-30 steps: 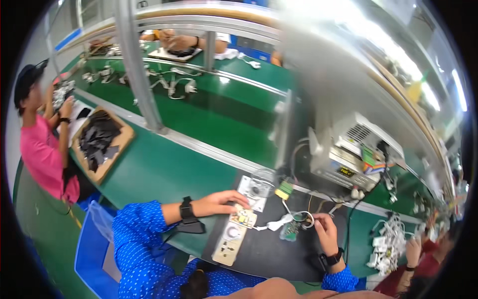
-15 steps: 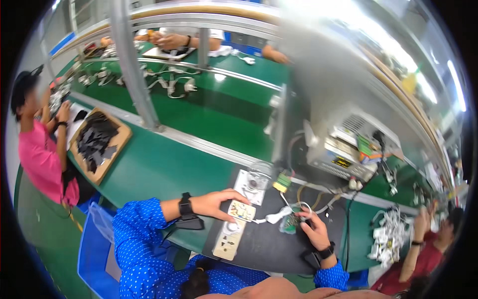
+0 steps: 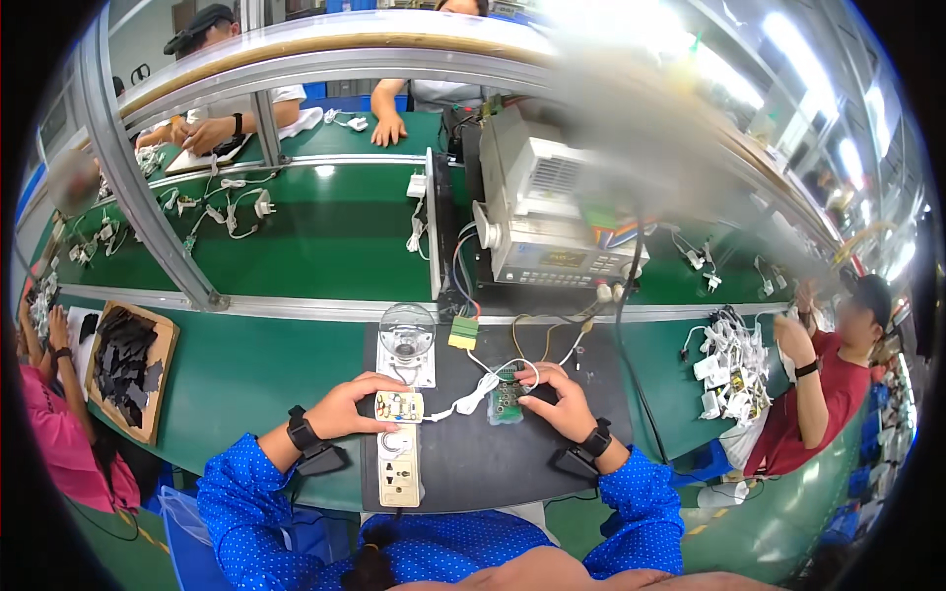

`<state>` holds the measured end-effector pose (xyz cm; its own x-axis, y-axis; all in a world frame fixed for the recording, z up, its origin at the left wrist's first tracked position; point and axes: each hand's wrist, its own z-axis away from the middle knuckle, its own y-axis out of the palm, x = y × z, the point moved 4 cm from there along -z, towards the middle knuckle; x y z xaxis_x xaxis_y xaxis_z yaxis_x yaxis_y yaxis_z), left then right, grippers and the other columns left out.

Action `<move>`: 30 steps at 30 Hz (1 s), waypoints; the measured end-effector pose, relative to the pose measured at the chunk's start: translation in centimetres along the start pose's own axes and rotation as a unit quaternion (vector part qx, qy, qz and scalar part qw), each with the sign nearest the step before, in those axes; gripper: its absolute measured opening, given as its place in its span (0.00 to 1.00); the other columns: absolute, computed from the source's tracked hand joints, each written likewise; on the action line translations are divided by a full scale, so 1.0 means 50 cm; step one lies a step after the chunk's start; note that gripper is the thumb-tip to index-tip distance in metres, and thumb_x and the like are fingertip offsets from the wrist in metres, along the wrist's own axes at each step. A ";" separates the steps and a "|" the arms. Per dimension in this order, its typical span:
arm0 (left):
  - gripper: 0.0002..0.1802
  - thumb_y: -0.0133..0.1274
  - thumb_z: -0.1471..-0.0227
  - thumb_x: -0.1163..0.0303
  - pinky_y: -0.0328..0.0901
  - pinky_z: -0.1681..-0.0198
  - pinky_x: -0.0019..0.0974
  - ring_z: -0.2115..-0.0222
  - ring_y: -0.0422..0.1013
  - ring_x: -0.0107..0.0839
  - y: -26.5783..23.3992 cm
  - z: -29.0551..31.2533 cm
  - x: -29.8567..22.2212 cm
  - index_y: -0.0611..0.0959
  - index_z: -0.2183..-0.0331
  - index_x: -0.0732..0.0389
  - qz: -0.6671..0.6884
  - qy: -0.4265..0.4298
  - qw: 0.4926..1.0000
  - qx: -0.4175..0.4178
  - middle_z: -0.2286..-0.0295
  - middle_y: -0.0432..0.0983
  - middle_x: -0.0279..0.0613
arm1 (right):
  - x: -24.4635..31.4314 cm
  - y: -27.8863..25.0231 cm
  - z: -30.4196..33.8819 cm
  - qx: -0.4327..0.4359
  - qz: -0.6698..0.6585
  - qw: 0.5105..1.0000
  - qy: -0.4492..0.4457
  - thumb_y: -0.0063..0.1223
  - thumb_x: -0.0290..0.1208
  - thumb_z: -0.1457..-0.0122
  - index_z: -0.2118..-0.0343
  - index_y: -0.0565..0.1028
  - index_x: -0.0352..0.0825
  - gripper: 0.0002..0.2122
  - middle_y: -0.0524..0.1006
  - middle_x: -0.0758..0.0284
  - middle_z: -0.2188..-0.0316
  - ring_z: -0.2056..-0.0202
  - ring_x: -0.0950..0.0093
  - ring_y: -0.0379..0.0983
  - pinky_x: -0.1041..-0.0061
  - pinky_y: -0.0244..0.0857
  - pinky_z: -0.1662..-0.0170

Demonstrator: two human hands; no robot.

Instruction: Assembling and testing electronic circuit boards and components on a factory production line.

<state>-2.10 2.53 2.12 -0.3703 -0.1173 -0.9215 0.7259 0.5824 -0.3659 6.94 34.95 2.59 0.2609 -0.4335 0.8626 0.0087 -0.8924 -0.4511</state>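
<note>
My left hand (image 3: 347, 406) pinches a small cream housing with an exposed circuit board (image 3: 399, 405) between thumb and fingers, just above a cream power strip (image 3: 400, 478) on the black mat. From the housing's right side runs a white cable (image 3: 473, 398), loosely bundled, toward the other hand. My right hand (image 3: 562, 402) has its thumb and fingertips at the right edge of a green circuit board (image 3: 506, 400), closed on it beside the cable. Behind the left hand, a clear round cover (image 3: 407, 333) stands over a white panel (image 3: 419, 371).
A green-and-yellow connector block (image 3: 463, 332) with wires lies behind the cable. Bench instruments (image 3: 552, 246) stand beyond the metal rail. A cardboard tray of black pieces (image 3: 128, 369) sits left; a pile of white chargers (image 3: 731, 369) lies right, near a co-worker (image 3: 828, 384) in red.
My view has turned to the right and levelled. The left hand still holds the housing above the power strip; the right hand's fingers have come closer around the green board.
</note>
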 end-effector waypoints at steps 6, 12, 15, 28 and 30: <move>0.32 0.66 0.61 0.76 0.62 0.48 0.36 0.54 0.68 0.32 -0.002 -0.003 0.016 0.74 0.51 0.60 0.119 0.021 0.985 -0.125 0.56 0.71 0.43 | 0.023 -0.035 -0.009 -0.246 -0.114 0.962 -0.039 0.58 0.21 0.49 0.60 0.73 0.33 0.12 0.74 0.64 0.58 0.51 0.70 0.68 0.72 0.59 0.45; 0.37 0.66 0.63 0.79 0.65 0.55 0.31 0.57 0.68 0.28 0.021 -0.046 -0.118 0.68 0.50 0.62 0.218 0.081 0.936 -0.263 0.61 0.70 0.41 | 0.115 -0.005 0.006 -0.053 0.056 0.986 -0.146 0.60 0.22 0.49 0.51 0.69 0.33 0.21 0.70 0.64 0.51 0.50 0.72 0.67 0.73 0.58 0.45; 0.37 0.65 0.62 0.79 0.65 0.55 0.31 0.58 0.68 0.29 0.100 -0.072 -0.154 0.67 0.49 0.63 0.164 0.098 0.951 -0.242 0.62 0.70 0.41 | 0.160 0.097 0.001 0.134 -0.211 0.968 -0.019 0.60 0.23 0.48 0.42 0.60 0.35 0.30 0.62 0.63 0.43 0.44 0.73 0.61 0.73 0.58 0.44; 0.33 0.59 0.57 0.74 0.55 0.47 0.47 0.55 0.65 0.48 0.138 -0.051 -0.241 0.67 0.47 0.62 -0.270 0.276 0.922 -0.005 0.57 0.71 0.47 | 0.216 -0.070 0.094 -0.221 -0.211 0.936 -0.172 0.52 0.16 0.47 0.40 0.55 0.32 0.30 0.71 0.56 0.51 0.54 0.65 0.72 0.65 0.65 0.48; 0.34 0.59 0.57 0.75 0.56 0.48 0.48 0.55 0.65 0.48 0.107 -0.030 -0.217 0.66 0.46 0.62 -0.296 0.268 0.917 0.008 0.56 0.71 0.48 | 0.215 -0.158 0.112 -0.278 -0.128 0.927 -0.216 0.52 0.18 0.47 0.41 0.57 0.32 0.29 0.71 0.57 0.52 0.53 0.65 0.72 0.66 0.66 0.49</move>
<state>4.93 8.13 10.36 -0.9304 0.0061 -0.3666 0.3134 0.5322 -0.7865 15.09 38.07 14.14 0.6829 -0.2159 0.6979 -0.3439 -0.9379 0.0464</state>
